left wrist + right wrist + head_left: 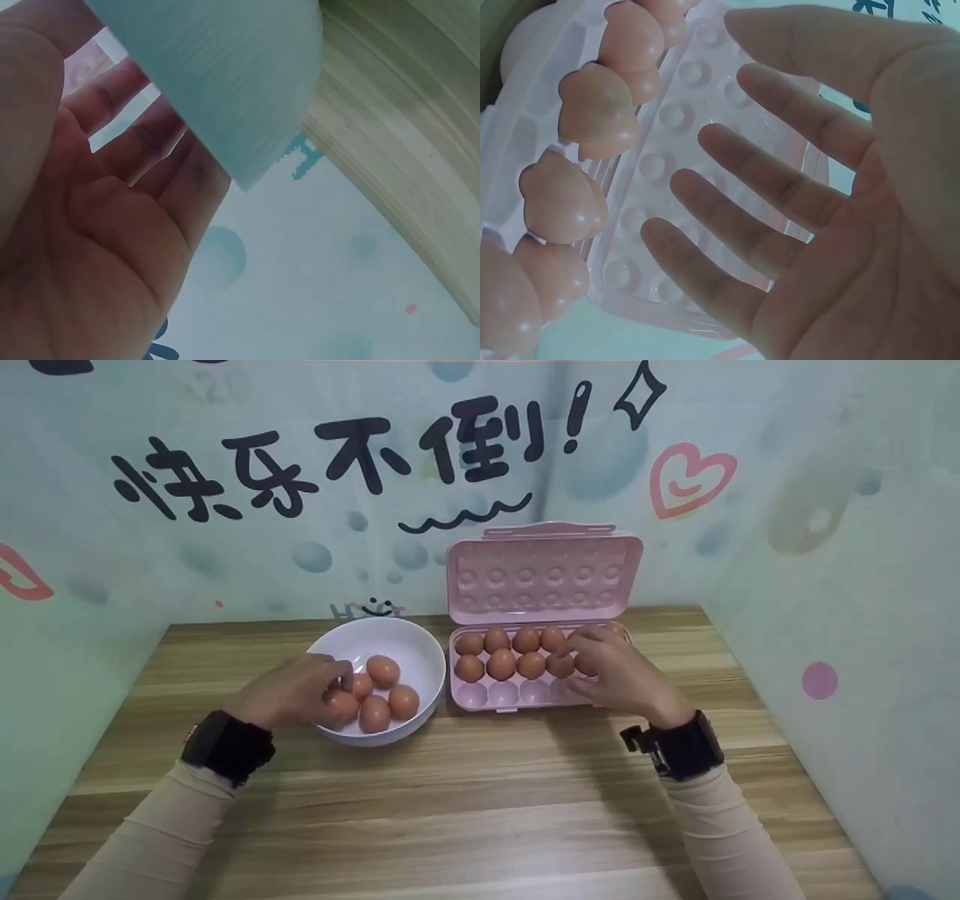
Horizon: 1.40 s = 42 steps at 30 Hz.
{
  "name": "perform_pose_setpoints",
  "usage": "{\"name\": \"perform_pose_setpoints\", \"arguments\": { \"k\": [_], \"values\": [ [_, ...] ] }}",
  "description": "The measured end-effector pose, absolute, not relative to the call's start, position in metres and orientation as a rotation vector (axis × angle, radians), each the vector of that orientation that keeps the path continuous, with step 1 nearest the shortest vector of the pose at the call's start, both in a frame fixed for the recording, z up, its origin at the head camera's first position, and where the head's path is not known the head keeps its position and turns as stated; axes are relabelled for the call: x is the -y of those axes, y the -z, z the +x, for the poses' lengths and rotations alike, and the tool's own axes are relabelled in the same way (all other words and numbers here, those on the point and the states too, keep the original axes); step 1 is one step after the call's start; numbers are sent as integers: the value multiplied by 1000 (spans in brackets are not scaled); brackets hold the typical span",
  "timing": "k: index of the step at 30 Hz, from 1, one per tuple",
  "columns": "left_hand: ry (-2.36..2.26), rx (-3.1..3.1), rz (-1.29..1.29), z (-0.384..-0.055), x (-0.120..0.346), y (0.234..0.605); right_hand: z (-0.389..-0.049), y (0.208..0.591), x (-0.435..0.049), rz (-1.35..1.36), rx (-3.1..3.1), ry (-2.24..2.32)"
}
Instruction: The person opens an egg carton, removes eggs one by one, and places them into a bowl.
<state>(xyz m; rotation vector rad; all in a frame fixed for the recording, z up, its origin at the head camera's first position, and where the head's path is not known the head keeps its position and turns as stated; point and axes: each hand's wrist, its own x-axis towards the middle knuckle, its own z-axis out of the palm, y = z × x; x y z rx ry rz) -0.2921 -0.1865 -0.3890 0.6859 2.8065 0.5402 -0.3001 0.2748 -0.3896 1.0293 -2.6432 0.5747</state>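
Several brown eggs (376, 714) lie in a white bowl (433, 656) on the left. My left hand (289, 690) reaches over the bowl's left rim, thumb and fingers about the leftmost egg (341, 705); I cannot tell whether they grip it. In the left wrist view the bowl wall (225, 82) hides the fingertips. On the right stands an open pink egg carton (469, 707), with brown eggs (501, 664) in its back and middle rows and bare hollows along the front. Over the carton's right end hovers my right hand (619, 671), fingers spread and holding nothing in the right wrist view.
The carton's lid (540, 577) stands upright behind it, close to a printed cloth backdrop (300, 547). Bowl and carton sit side by side near the back of the wooden table (450, 810). Cloth also hangs along both sides.
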Motion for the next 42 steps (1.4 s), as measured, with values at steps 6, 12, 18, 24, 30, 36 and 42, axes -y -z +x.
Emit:
{"name": "perform_pose_setpoints", "arguments": {
  "k": [6,12,18,24,30,36,42],
  "values": [
    [-563,-2766,724,-291,184,393,-301,391,-275,1040,2637,-587],
    [-682,-2711,637,-288,180,391,-301,389,-275,1045,2642,-602],
    [-554,-2800,810,-287,181,389,-301,387,-275,1052,2635,-594],
    [-570,-2902,780,-281,176,380,-300,385,-282,1034,2619,-657],
    [-651,-2982,786,-277,161,375,-297,381,-292,810,2800,-698],
    [-677,-3061,874,-274,142,377,-298,382,-300,719,2871,-661],
    [-674,-3129,1036,-275,127,383,-300,384,-303,645,2919,-628]
  ]
}}
